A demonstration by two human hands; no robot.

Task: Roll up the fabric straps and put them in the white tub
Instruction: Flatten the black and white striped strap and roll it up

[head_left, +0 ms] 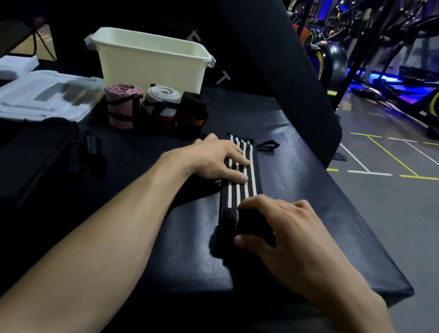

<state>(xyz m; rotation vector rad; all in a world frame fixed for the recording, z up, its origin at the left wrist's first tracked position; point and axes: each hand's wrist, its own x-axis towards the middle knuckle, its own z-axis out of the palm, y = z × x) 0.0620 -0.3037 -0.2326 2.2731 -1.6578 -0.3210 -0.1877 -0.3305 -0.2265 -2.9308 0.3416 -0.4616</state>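
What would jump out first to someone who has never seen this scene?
Two bare hands at the centre work on a black strap with white stripes: the left hand presses it flat while the right hand grips its rolled end. Behind them a white tub stands on the black padded box, with three rolled straps lined up before it.

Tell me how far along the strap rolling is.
Done: three rolled straps stand beside the white tub, not in it. In hand: the right hand rolls the striped strap while the left hand presses it flat. Left: finish rolling, then load the tub.
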